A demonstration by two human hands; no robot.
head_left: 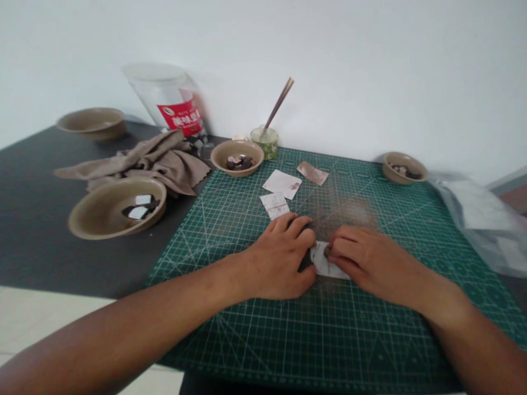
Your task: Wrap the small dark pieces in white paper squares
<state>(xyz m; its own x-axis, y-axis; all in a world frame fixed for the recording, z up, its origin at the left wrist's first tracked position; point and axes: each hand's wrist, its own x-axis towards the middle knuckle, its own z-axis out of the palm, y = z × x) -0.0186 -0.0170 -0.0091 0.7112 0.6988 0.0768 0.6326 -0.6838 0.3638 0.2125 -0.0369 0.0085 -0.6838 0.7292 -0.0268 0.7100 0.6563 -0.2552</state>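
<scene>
Forearms [144, 315] over green mat [288, 345], white wall [349, 71]

White lined paper [323, 262] on green mat [284, 340]; dark lump [328, 251] over it.

We worked at what looked like a home craft spot: a gridded cutting mat [267, 340] lay on the tabletop [33, 181], with tan bowls [102, 211] and a red-labelled plastic jar [179, 116] near a white wall [370, 71].
</scene>
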